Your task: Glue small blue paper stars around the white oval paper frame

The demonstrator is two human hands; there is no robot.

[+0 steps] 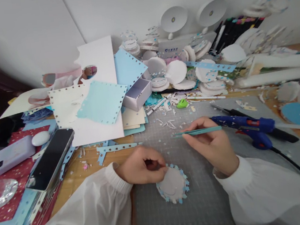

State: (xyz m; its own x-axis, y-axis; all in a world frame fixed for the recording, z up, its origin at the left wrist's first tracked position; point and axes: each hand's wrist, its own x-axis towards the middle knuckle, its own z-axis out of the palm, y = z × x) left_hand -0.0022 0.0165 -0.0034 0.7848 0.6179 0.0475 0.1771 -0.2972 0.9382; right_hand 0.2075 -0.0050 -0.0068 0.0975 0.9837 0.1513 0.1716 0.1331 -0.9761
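Note:
A round white disc (172, 184) edged with small pale-blue stars is over the grey cutting mat (206, 204). My left hand (143, 167) is closed in a pinch at its upper left rim, where the fingertips cover part of the edge. Whether the disc rests fully on the mat I cannot tell. Farther right, my right hand (211, 145) holds teal tweezers (204, 130) between thumb and fingers, their tips pointing left above the mat. Nothing can be made out between the tips.
A blue hot glue gun (247, 124) lies on the right with its cord trailing forward. Paper scraps (165, 105) and a green clip-like item (182, 103) are behind. Star-punched sheets (101, 102) and a phone (51, 158) occupy the left; white discs (176, 71) crowd the back.

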